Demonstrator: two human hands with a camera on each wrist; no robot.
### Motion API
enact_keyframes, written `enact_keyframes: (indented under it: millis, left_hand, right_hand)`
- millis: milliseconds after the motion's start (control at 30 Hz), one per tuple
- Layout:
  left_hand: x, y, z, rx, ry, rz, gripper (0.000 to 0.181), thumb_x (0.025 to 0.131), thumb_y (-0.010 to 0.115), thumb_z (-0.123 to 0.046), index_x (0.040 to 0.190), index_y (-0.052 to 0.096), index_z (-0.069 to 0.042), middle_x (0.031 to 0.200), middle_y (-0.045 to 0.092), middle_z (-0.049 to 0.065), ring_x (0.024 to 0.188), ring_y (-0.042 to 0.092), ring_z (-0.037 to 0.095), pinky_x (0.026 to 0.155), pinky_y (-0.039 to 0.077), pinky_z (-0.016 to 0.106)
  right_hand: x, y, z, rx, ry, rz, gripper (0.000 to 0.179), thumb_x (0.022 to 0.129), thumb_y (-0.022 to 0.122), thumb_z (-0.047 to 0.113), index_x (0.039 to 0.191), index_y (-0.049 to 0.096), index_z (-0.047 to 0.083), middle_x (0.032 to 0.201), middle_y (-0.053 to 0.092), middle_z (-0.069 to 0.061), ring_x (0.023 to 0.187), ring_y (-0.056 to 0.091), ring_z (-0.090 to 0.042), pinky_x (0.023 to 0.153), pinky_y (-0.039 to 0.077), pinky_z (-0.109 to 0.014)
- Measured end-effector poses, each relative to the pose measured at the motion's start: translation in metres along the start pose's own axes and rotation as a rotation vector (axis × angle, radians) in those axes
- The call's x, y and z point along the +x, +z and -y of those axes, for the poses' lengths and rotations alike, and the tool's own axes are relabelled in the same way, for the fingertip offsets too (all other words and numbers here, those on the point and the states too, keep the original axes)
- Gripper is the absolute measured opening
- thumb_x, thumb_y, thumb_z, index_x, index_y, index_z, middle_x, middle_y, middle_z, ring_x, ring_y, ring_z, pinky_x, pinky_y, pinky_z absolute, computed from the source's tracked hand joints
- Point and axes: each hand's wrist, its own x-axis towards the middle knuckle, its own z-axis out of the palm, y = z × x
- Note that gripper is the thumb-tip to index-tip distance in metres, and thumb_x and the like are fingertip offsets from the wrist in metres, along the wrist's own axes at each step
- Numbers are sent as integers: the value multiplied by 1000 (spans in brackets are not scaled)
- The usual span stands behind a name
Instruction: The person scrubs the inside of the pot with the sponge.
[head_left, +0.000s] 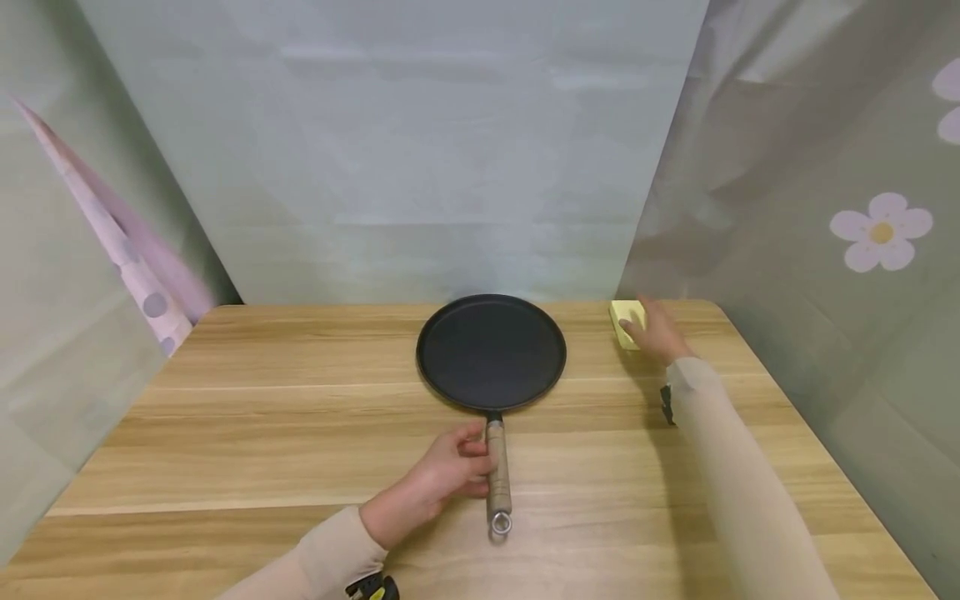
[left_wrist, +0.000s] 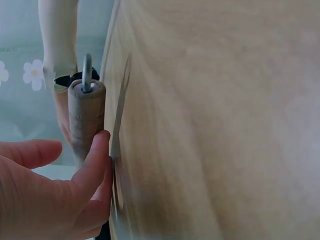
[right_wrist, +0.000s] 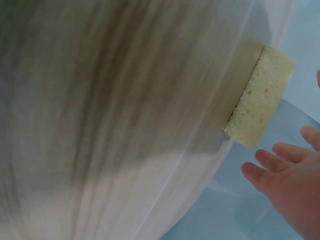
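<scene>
A round black flat pan [head_left: 491, 354] lies on the wooden table, its wood-toned handle [head_left: 498, 471] pointing toward me and ending in a metal ring. My left hand [head_left: 453, 467] is at the left side of that handle. In the left wrist view its fingertips [left_wrist: 101, 140] meet the handle's side, while the thumb stays apart from it. Far right on the table sits a yellow sponge [head_left: 626, 323]. Over its right side reaches my right hand [head_left: 660, 331]; the right wrist view shows spread fingers beside the sponge [right_wrist: 262, 97], with a gap between them.
The wooden table [head_left: 262, 433] ends at the back against a pale hanging cloth [head_left: 427, 150]. A cloth with flower prints [head_left: 881, 231] hangs along the right edge. On the left, a fold of curtain [head_left: 142, 275] comes down to the table's corner.
</scene>
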Motion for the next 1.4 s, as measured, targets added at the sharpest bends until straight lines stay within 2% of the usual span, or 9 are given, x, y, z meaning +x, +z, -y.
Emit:
enact_keyframes:
  millis: [200,367,567,800,1033,1400]
  left_hand:
    - [-1,3,3,27,18,10,66,85,64,7,142,31,12,106,50,20,76,61,22,64,59,38]
    - [0,5,3,36,21,8,69,84,64,7,143,28,12,103,49,18,77,61,23,64,59,37]
    - [0,6,3,39,15,-5,71,84,66,8,144,27,12,98,45,16,76,60,24,62,59,37]
    - [0,8,4,66,23,-22,72,83,66,8,143,27,12,96,45,15,72,59,23,60,58,36]
    - [-1,9,5,87,30,-18,71,83,66,7,143,28,12,96,46,15,68,60,22,59,59,36]
    - [-1,12,6,102,43,-20,71,84,65,7,143,27,12,95,44,15,69,59,22,60,59,36]
  right_hand:
    - [0,3,3,-33,70,109,78,99,53,32,148,10,-11,151,2,-37,138,5,-53,112,12,-64]
    - [2,5,4,-55,80,147,80,98,53,33,147,10,-13,149,-3,-41,136,3,-57,111,12,-66]
    - [4,7,3,-86,81,136,76,100,50,30,145,10,-16,146,-3,-44,133,9,-60,111,14,-65]
    - [2,9,3,-108,91,136,75,100,49,30,145,11,-17,146,-4,-43,134,7,-59,111,11,-64]
    - [-1,10,6,-178,71,130,72,99,49,28,144,15,-18,148,2,-42,134,11,-58,111,14,-62]
    - [3,11,4,-170,51,84,66,98,44,24,145,17,-15,150,6,-38,138,9,-53,113,9,-61]
